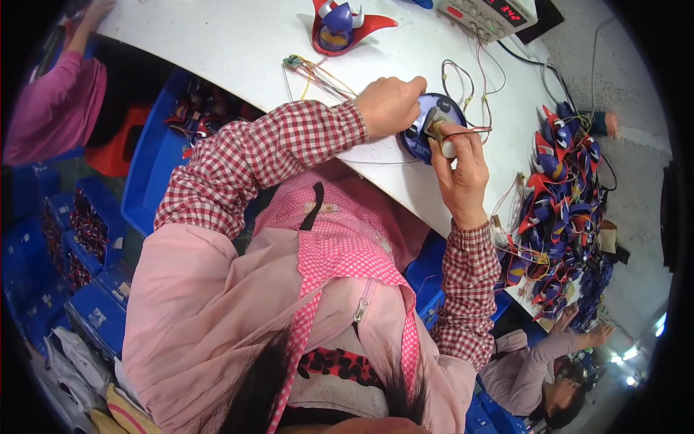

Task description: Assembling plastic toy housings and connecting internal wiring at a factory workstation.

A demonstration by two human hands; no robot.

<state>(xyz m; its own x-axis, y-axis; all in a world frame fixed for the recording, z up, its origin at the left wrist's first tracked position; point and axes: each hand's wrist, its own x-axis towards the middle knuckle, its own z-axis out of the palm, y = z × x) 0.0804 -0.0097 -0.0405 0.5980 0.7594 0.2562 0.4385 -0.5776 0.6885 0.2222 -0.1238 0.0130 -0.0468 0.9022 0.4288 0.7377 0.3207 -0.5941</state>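
Observation:
A round purple-blue plastic part (445,105) with dark round holes lies at the front edge of the white table. My left hand (390,106) is closed at its left rim, curled fingers gripping it; the fingertips are hidden. Over the part's lower side, my right hand (463,170) pinches a small pale piece with red and dark wires (466,132). A light round end shows under the fingers, but I cannot tell its exact kind. Left of my left hand lies a small green circuit board (293,63) with several coloured wires running toward my wrist.
A red and purple toy shell (335,32) stands at the back. A power supply (488,16) with a red display sits behind my hands, trailing leads. Wired toy shells (553,195) pile up at right. Blue bins (148,155) stand left; co-workers sit on both sides.

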